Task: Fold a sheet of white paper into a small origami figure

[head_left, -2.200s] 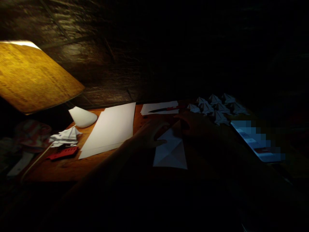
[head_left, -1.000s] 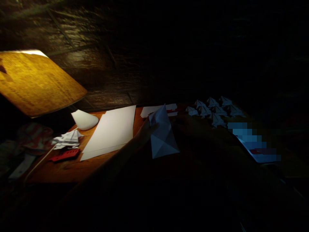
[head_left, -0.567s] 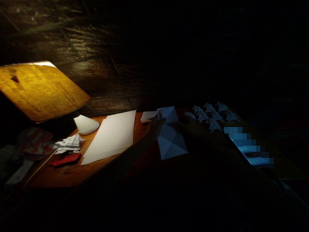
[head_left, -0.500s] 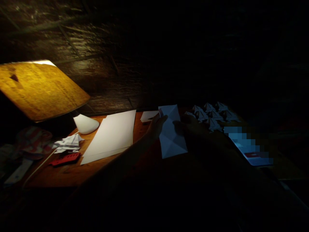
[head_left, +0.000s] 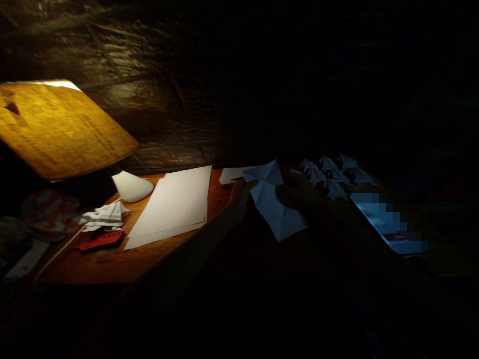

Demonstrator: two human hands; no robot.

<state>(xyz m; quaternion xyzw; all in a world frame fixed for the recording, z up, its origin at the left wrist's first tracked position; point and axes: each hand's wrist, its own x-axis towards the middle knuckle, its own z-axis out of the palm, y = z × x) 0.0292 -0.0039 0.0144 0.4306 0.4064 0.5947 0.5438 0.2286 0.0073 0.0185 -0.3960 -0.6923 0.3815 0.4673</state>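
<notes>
A creased sheet of paper (head_left: 271, 199), bluish in the dim light, is held up between my two hands above the table. Its fold lines cross near the upper end. My left hand (head_left: 242, 192) pinches its left edge, thumb on the face of the paper. At the right edge, my right hand (head_left: 295, 192) grips it, mostly lost in shadow. Several folded paper figures (head_left: 335, 175) stand in a group behind and right of my right hand. Beyond my left hand lie small cut papers (head_left: 229, 175).
Large white sheets (head_left: 175, 204) lie stacked on the wooden table (head_left: 149, 267). To the left are a lamp with a yellow shade (head_left: 67, 132) and white base (head_left: 130, 187), a crumpled striped paper (head_left: 107, 217) and a red object (head_left: 100, 241). A lit screen (head_left: 389, 227) lies right.
The creased paper has turned, its lower end swinging to the right, while both hands keep hold of it. The view has shifted slightly.
</notes>
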